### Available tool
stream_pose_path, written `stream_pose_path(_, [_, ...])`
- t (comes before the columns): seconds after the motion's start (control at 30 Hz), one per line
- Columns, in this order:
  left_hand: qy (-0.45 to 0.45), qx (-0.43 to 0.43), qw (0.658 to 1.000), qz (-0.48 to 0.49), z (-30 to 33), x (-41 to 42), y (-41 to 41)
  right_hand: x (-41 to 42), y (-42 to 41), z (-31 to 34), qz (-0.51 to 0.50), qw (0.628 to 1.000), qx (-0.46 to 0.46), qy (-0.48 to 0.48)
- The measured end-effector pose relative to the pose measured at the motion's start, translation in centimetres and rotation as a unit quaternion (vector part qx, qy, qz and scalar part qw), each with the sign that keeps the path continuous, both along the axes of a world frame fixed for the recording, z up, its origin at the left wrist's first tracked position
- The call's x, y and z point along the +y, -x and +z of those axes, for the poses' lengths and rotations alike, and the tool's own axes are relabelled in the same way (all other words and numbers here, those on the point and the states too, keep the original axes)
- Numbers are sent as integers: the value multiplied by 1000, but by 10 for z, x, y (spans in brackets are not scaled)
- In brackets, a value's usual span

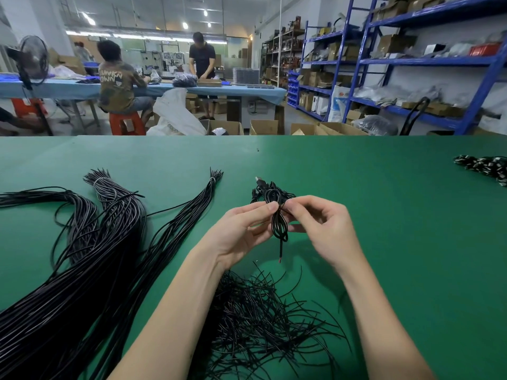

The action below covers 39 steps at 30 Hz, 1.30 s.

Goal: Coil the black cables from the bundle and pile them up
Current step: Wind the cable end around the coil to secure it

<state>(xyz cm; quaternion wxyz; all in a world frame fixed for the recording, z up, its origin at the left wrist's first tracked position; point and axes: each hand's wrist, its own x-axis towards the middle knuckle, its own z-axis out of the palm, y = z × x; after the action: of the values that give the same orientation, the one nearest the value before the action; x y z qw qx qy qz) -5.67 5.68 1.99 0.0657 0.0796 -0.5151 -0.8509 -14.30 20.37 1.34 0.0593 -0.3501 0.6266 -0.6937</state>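
A coiled black cable (279, 223) was held above the green bench (384, 215) between both hands. The left hand (241, 229) was curled, with thumb and forefinger pinching the coil at its upper part. The right hand (323, 226) was likewise curled, its fingertips pinching the same coil from the opposite side. One loose cable end hung below the coil.

Just beyond the hands, a small pile (270, 192) of coiled cables lay on the bench, with a connector visible at its top. A large bundle (82, 283) of long black cables was spread across the left part of the bench, with two tied ends fanned out toward the far edge. A loose heap of short black ties (263, 319) lay between the forearms, near the front edge. Another group of cables (485, 167) lay at the far right of the bench, well apart from the hands.

Behind the bench, two persons were seen at a blue table (82, 87), and blue shelving (411, 64) stood at the right.
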Motion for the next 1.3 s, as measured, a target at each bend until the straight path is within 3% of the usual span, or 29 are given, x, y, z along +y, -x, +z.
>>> stream_pose_path(0.2, [-13, -3, 1000, 4, -1, 0, 1, 5, 4, 1, -43, 993, 88, -70])
stream_pose_path(0.43, [14, 10, 1000, 26, -1, -2, 0, 5, 2, 3, -80, 988, 111, -75])
stream_pose_path(0.77, [157, 51, 985, 47, 2, -4, -4, 10, 0, 10, -126, 974, 140, -127])
stream_pose_path(1.03, [330, 112, 930, 120, 2, 6, -1, 15, 3, 13, -66, 987, 29, -141])
stream_pose_path(1.13, [389, 145, 900, 134, -2, 8, 0, 18, 5, 13, -18, 987, -92, -132])
stream_pose_path(1.3, [574, 241, 766, 164, -5, 3, 2, 13, 2, 6, 49, 920, -381, -76])
